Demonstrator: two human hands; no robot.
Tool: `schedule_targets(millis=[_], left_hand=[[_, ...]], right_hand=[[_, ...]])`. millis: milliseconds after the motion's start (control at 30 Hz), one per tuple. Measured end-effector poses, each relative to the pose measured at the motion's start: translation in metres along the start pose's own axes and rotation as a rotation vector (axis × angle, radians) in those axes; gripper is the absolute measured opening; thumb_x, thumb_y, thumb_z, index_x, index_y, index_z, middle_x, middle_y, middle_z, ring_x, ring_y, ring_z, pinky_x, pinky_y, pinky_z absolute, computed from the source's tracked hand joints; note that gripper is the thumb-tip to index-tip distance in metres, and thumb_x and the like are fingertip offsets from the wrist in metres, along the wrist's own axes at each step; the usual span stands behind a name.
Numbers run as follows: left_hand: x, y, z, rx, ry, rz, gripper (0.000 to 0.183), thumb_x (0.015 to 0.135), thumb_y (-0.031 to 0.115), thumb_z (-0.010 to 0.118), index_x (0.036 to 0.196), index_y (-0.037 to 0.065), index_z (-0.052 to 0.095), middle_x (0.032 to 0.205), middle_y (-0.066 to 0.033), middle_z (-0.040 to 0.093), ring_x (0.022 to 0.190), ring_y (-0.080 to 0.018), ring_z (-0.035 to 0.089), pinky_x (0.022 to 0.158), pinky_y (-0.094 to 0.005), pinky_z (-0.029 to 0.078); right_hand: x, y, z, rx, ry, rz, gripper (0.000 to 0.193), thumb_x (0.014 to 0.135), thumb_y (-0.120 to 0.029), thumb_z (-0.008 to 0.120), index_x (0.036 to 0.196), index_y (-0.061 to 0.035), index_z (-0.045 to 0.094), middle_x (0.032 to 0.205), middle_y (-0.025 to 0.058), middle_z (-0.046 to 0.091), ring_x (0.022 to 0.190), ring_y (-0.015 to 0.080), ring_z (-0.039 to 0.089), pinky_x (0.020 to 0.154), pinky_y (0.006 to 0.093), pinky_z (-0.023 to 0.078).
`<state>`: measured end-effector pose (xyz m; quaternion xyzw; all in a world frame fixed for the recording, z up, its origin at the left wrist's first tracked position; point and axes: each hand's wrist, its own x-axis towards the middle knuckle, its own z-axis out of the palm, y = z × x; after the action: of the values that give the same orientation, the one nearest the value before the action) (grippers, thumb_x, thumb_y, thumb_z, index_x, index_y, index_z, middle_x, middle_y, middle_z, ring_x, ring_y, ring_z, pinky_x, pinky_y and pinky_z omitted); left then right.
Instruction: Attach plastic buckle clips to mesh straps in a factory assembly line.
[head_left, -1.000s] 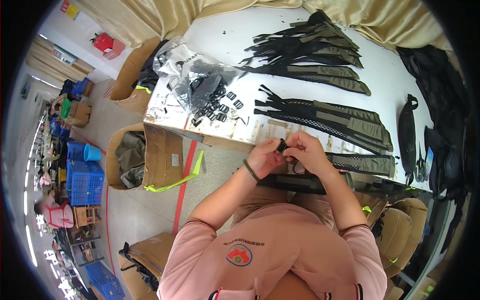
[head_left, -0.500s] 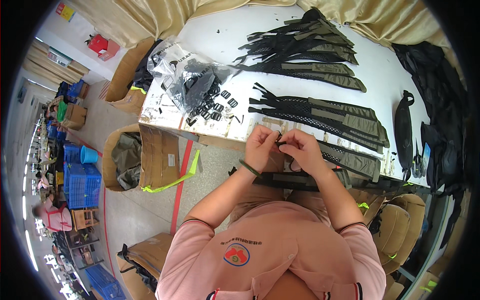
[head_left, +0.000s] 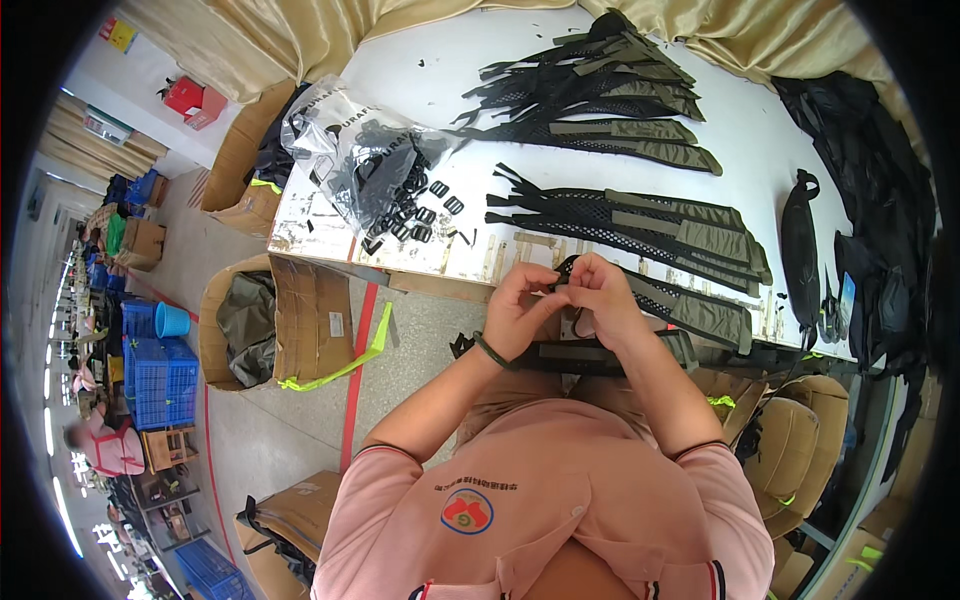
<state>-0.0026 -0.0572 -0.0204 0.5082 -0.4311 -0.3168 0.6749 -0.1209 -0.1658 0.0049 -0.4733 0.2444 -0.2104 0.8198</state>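
My left hand and my right hand meet at the table's near edge, fingertips pinched on a narrow black webbing end. It appears to belong to a black mesh and olive strap that reaches off to the right over the table edge. Whether a small buckle sits between my fingers is hidden. Across my lap lies another black and olive strap. Loose black plastic buckles spill from a clear plastic bag on the table's left side.
Several mesh straps lie in rows on the white table, with more piled farther back. Black bags line its right side. Cardboard boxes stand left of the table and beside me. Far left, a person is near blue crates.
My right hand has risen slightly and its fingers now point more upward. My left hand remains close beside it, still pinching. The whole view has shifted a little.
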Motion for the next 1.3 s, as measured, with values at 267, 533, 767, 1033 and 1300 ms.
schedule_targets(millis=[267, 533, 767, 1033, 1300], left_hand=[[0.003, 0.006, -0.007, 0.073, -0.087, 0.015, 0.030, 0.078, -0.010, 0.063, 0.102, 0.005, 0.052, 0.102, -0.0036, 0.050, 0.091, -0.0125, 0.053, 0.077, -0.0251, 0.045], [-0.026, 0.014, -0.020, -0.132, -0.267, -0.290, 0.024, 0.083, -0.005, 0.060, 0.101, 0.007, 0.049, 0.095, -0.0036, 0.053, 0.075, -0.0136, 0.057, 0.068, -0.0249, 0.048], [-0.057, -0.003, -0.088, 0.700, -0.017, -0.364, 0.024, 0.088, 0.014, 0.062, 0.107, 0.005, 0.052, 0.083, -0.0028, 0.059, 0.073, -0.0093, 0.056, 0.061, -0.0223, 0.048], [0.015, -0.010, -0.033, -0.153, -0.092, -0.697, 0.031, 0.092, 0.029, 0.056, 0.111, 0.006, 0.058, 0.097, -0.0050, 0.063, 0.070, -0.0105, 0.058, 0.064, -0.0230, 0.048], [0.048, -0.047, -0.016, -0.578, -0.077, -0.703, 0.044, 0.093, 0.033, 0.053, 0.127, 0.006, 0.045, 0.115, -0.0080, 0.059, 0.080, -0.0138, 0.061, 0.071, -0.0267, 0.049]], right_hand=[[-0.007, -0.026, 0.003, -0.122, 0.020, 0.163, 0.012, 0.085, -0.011, 0.062, 0.094, -0.0039, 0.058, 0.074, -0.0011, 0.056, 0.064, 0.0069, 0.051, 0.057, 0.0198, 0.042], [0.006, -0.014, -0.008, -0.493, -0.087, 0.104, 0.012, 0.087, -0.016, 0.060, 0.088, -0.0040, 0.061, 0.069, -0.0016, 0.055, 0.061, 0.0059, 0.045, 0.055, 0.0213, 0.039], [0.063, -0.026, -0.073, -1.477, 0.354, -0.650, 0.034, 0.073, -0.014, 0.070, 0.104, -0.0075, 0.060, 0.108, 0.0112, 0.055, 0.107, 0.0304, 0.049, 0.090, 0.0409, 0.038], [0.078, -0.023, -0.078, -1.627, 0.275, -0.648, 0.022, 0.073, -0.015, 0.069, 0.091, -0.0071, 0.060, 0.113, 0.0088, 0.055, 0.119, 0.0317, 0.044, 0.102, 0.0560, 0.027], [0.067, -0.035, -0.067, -1.620, 0.244, -0.783, 0.019, 0.075, -0.019, 0.067, 0.085, -0.0055, 0.057, 0.099, 0.0098, 0.060, 0.109, 0.0314, 0.052, 0.099, 0.0523, 0.033]])
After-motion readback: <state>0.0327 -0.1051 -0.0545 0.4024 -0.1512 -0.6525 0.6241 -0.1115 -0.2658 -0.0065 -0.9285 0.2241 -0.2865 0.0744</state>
